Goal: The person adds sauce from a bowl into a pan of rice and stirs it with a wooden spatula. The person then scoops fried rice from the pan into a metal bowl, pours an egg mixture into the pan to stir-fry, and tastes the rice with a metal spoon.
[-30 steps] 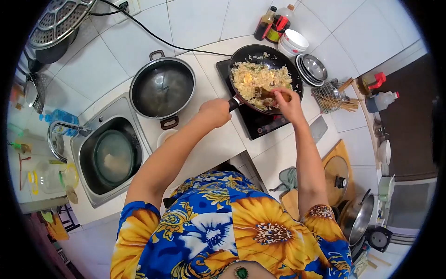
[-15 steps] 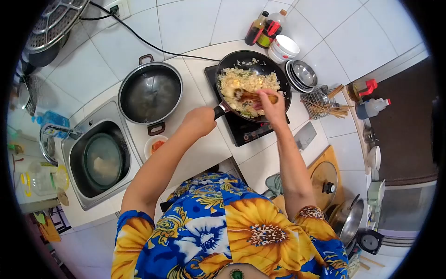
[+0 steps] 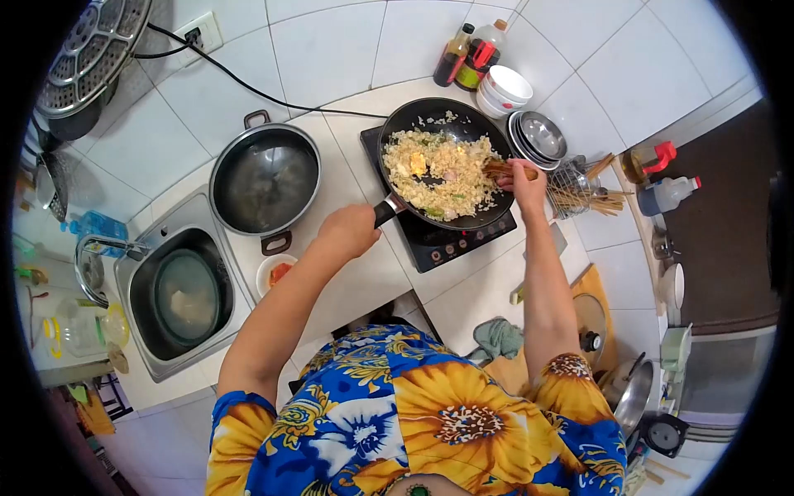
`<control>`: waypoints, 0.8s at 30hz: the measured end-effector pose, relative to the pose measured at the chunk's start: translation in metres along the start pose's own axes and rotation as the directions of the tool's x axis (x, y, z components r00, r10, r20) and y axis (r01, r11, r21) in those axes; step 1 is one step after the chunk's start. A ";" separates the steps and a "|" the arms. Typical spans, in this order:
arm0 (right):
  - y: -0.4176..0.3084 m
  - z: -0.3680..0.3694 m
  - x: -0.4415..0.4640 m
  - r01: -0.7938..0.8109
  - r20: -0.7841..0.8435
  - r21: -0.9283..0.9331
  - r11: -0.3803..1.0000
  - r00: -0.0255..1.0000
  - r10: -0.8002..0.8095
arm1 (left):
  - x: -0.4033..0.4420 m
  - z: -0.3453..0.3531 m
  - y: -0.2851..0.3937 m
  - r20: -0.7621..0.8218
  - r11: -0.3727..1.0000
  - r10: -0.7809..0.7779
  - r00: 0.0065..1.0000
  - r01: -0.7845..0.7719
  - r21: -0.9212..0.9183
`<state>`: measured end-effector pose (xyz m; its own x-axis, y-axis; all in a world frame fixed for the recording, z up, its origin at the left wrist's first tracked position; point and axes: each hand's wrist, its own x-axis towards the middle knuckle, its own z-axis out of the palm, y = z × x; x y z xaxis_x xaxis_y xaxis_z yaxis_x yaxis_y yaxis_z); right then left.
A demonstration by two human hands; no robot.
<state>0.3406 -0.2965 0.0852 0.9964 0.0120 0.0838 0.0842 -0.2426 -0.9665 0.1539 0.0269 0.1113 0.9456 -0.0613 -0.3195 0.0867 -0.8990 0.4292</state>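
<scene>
Frying pan [image 3: 475, 124] w/ fried rice [image 3: 438, 178] sits over the black cooktop [image 3: 426, 258], just right of ctr. L hand [image 3: 347, 233] at near left: fingers clamped round the pan handle [image 3: 385, 213], long axis running near-left to far-right into the pan. R hand [image 3: 528, 188] at the pan's right rim: fingers closed on a wooden spatula [image 3: 498, 168], lying approx. left-right, tip at the rice's right edge. Rice lies directly left of R fingers, i.e. R hand is nearer than L. Pot [image 3: 219, 186] stands on the counter [image 3: 364, 277], left; white bowls [image 3: 496, 103] far right.
</scene>
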 end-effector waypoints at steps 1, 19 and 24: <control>-0.004 0.015 0.000 0.023 0.008 -0.015 1.000 1.000 -0.022 | 0.002 0.001 -0.002 -0.004 1.000 -0.004 1.000 0.004 0.008; -0.054 0.000 0.024 0.083 0.169 -0.168 0.982 0.984 -0.054 | 0.000 -0.002 0.004 -0.014 1.000 -0.030 0.999 0.030 -0.007; -0.025 0.016 0.022 -0.038 0.090 -0.114 0.993 0.995 0.048 | 0.001 -0.003 0.006 0.001 0.999 -0.038 0.999 0.038 -0.017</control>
<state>0.3608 -0.2750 0.1075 0.9961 0.0873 0.0150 0.0450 -0.3523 -0.9348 0.1560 0.0227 0.1158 0.9414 -0.0275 -0.3363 0.1277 -0.8934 0.4308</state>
